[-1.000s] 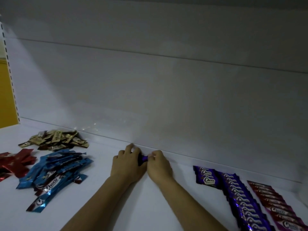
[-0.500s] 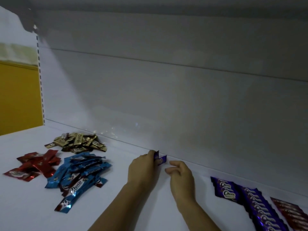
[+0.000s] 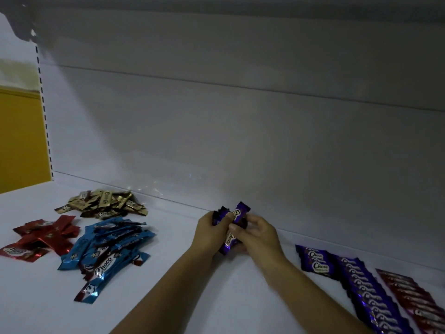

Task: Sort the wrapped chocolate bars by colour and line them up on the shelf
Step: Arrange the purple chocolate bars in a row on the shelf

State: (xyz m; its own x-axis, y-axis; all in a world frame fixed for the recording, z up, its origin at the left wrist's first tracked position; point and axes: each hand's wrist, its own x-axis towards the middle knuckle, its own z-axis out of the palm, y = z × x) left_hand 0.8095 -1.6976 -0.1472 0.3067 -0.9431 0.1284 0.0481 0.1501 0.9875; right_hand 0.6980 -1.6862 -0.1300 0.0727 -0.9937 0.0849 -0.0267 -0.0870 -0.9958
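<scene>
Small stack of purple bars [image 3: 237, 216] held in both grips, near back of shelf [image 3: 168, 280]. Left grip [image 3: 209, 233] curled round stack, right grip [image 3: 258, 235] pinching front bar. Judgement: square ends w/ thumbs, logos one way, then lay onto purple row [image 3: 366, 292] at right, matching overlap. Blue pile [image 3: 108, 247], red pile [image 3: 45, 235], gold pile [image 3: 103, 204] unsorted at left.

Three loose piles [image 3: 108, 247], two lined-up rows [image 3: 368, 292], maybe three held bars [image 3: 237, 214].
</scene>
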